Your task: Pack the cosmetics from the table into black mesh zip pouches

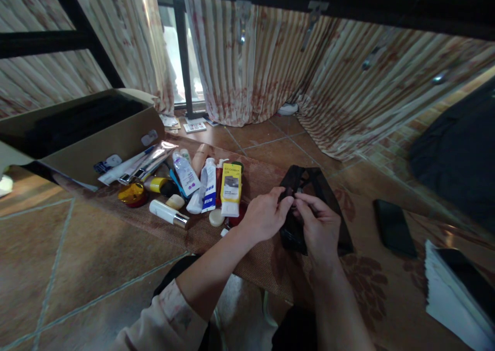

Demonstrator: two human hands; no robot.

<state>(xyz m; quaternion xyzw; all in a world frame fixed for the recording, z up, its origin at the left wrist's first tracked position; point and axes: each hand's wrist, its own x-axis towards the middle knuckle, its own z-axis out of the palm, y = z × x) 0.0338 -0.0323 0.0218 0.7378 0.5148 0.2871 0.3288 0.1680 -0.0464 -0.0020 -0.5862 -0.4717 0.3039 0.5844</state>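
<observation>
A small black pouch with dark, partly see-through panels lies on the brown patterned cloth, in front of me. Both hands meet over its middle. My left hand reaches in from the left, its thumb and fingers closed on the pouch's top. My right hand pinches the same spot from the right, fingertips nearly touching the left thumb. The small part between the fingertips is too dark to make out. Just left of my left hand lies a yellow tube with a white cap.
Left of the hands is a pile of toiletries, including a white-and-blue tube, a purple-and-white tube and a silver-capped bottle. A cardboard box stands behind them. A dark phone and white paper lie at right.
</observation>
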